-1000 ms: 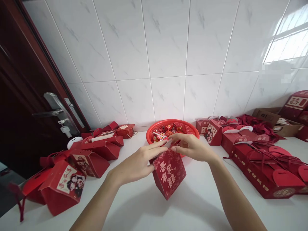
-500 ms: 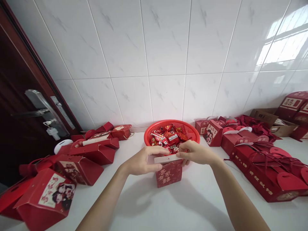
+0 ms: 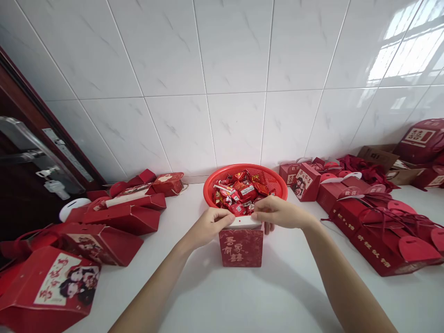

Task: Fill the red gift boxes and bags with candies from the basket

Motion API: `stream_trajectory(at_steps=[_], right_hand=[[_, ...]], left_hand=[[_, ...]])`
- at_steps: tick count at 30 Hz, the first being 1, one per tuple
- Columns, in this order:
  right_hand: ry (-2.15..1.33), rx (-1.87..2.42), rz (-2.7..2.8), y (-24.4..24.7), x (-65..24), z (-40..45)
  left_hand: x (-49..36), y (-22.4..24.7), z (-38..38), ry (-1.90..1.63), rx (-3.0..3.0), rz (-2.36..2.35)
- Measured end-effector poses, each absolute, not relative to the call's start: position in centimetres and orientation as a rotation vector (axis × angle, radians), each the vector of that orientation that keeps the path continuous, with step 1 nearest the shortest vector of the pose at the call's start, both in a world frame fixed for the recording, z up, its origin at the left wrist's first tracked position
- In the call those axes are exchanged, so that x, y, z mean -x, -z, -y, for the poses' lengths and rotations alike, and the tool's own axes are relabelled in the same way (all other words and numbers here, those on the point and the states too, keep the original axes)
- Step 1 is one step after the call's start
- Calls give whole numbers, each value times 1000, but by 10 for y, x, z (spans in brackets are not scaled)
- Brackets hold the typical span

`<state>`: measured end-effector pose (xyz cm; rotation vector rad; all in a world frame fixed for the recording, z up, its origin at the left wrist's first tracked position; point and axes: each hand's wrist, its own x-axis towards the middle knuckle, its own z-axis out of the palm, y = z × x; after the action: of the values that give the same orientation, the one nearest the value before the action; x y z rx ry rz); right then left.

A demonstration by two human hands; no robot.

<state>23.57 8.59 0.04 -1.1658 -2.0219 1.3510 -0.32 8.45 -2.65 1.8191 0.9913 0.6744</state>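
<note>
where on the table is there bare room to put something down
Bare table between the forearms, in front of the held box, and between each forearm and its side's red boxes. Crowded: both ends, and at the candy basket.

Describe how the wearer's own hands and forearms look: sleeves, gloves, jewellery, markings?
Both the left hand and right hand are bare, with no gloves. No sleeves show on the visible forearms, and no watch, bracelet, ring or marking can be made out.
</note>
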Motion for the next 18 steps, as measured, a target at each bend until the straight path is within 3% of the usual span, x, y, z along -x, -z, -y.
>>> stream_trajectory(at_steps=[6,12,18], right_hand=[[-898,1153,1687,3,-250,-102],[-798,1154,1371,20,-253,-124],[-804,1153,1276,37,-241,-152]], left_hand=[[-2,27,-82,-769,-1791,-1021],[2,19,-100,-944,-1740,-975],[-12,18,-159,-692,-2036,-1044]])
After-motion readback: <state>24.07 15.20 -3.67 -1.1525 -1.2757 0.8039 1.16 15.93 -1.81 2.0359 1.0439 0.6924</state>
